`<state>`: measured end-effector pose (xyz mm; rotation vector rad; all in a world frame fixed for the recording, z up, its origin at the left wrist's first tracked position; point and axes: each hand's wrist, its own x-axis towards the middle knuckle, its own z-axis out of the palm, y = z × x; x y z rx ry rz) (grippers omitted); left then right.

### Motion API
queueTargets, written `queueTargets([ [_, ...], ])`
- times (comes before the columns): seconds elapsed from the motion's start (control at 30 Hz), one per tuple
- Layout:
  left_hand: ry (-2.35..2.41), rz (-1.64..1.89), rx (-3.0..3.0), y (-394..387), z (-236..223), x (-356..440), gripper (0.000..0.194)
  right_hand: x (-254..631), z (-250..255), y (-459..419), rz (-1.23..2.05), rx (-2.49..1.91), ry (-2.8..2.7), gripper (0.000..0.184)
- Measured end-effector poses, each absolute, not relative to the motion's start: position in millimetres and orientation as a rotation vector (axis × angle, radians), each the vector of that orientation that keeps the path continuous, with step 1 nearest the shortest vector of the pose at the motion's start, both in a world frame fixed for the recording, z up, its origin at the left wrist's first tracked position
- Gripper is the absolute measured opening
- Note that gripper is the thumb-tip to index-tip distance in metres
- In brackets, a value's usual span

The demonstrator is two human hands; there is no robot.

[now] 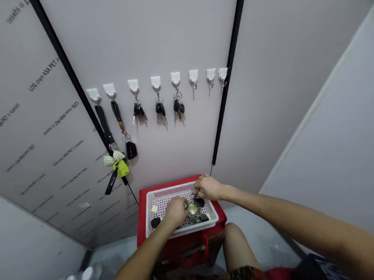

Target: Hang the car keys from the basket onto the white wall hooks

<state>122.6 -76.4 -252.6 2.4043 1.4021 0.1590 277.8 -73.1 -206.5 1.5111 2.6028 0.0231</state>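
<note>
A white plastic basket (pixel 151 232) with a perforated floor sits before me, holding keys and small tags. My left hand (pixel 176 210) reaches into its middle, fingers pinched beside a gold-coloured medallion (pixel 193 209); what lies between the fingertips is hidden. At the basket's back right corner, my right hand (pixel 209 187) is closed in a pinch at the ring of a black key fob (pixel 199 202). Dark, metallic keychain pieces (pixel 195 219) lie below the medallion. Another black fob (pixel 155 222) rests at the basket's left, near a pale yellow square (pixel 154 208).
The basket stands on a red-covered stool (pixel 141 210) against the wall. Above, white adhesive hooks (pixel 156 82) form a row, with key bunches (pixel 160 109), a black car key (pixel 131 150) and a lime-green key case (pixel 122 168) hanging. Plastic bottles (pixel 87 274) stand lower left.
</note>
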Motion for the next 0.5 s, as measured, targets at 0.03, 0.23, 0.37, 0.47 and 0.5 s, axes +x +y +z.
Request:
queueTargets([
  [0.03, 1.385, 0.179, 2.403, -76, -252, 125, 0.030, 278, -207, -74, -0.010, 1.518, 2.604, 0.013],
  [0.23, 1.348, 0.197, 2.402, -78, -253, 136, 0.026, 263, -216, -79, 0.006, 1.546, 2.527, 0.020],
  [0.37, 1.354, 0.205, 2.316, -77, -257, 131, 0.023, 260, -224, -80, -0.035, 1.675, 2.491, 0.016],
  [0.47, 1.325, 0.373, 2.189, -74, -252, 131, 0.024, 265, -221, -78, -0.290, 1.912, 2.598, 0.016],
  [0.5, 1.290, 0.486, 2.146, -72, -245, 133, 0.026, 267, -215, -77, -0.433, 2.025, 2.659, 0.016],
])
